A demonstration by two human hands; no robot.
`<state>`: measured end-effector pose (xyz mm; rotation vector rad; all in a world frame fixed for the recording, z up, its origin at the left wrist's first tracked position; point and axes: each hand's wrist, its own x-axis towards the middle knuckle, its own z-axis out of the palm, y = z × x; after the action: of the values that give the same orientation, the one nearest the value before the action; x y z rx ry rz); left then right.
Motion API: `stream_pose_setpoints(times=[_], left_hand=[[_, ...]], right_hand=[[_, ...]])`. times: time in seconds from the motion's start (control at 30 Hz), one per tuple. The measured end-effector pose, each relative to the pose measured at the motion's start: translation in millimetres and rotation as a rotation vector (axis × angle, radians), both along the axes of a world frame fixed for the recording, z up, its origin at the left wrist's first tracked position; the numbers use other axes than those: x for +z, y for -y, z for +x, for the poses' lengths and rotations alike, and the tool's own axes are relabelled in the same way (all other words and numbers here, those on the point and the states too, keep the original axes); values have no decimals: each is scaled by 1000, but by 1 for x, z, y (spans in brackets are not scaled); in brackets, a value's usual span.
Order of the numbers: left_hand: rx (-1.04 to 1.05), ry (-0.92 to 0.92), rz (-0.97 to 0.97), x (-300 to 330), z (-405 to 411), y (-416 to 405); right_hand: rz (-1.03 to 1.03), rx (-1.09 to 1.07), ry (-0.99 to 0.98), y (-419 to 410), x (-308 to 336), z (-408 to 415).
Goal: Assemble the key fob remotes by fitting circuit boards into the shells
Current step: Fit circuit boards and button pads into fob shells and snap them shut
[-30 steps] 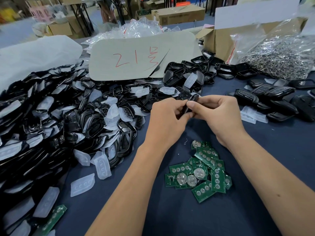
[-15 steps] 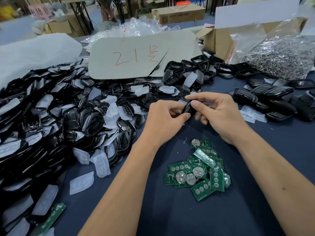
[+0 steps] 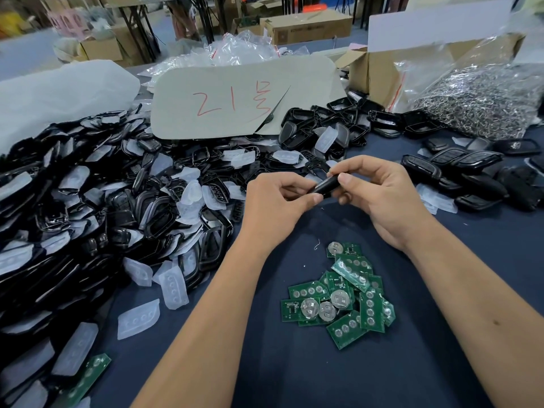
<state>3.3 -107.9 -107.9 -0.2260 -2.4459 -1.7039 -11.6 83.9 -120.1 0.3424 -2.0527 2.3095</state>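
**Both hands on one fob**

Left hand (image 3: pixel 275 206) and right hand (image 3: pixel 379 195) each pinch the black key fob (image 3: pixel 326 186) above mid-worktop (image 3: pixel 294 378); green circuit boards (image 3: pixel 338 293) lie nearer; loose shells (image 3: pixel 103 207) crowd the left edge.

A single wide-angle head-worn view looks forward and steeply down onto the dark blue cloth-covered table (image 3: pixel 441 363) from close above. Both bare forearms run up from the bottom edge to the frame's centre. Straight lines bow toward the edges. The upper strip reaches far across to brown cardboard boxes (image 3: pixel 309 26) in the background.
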Motion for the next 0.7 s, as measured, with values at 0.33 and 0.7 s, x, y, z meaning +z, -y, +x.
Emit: stream_pose_setpoints(times=[0.33,0.7], left_hand=[[-14,-40,-59,1,-2,6],[-29,-282,-334,1,0,3]], right_hand=[[173,-5,-90,2,1,4],[386,-36,-213,9,4,8]])
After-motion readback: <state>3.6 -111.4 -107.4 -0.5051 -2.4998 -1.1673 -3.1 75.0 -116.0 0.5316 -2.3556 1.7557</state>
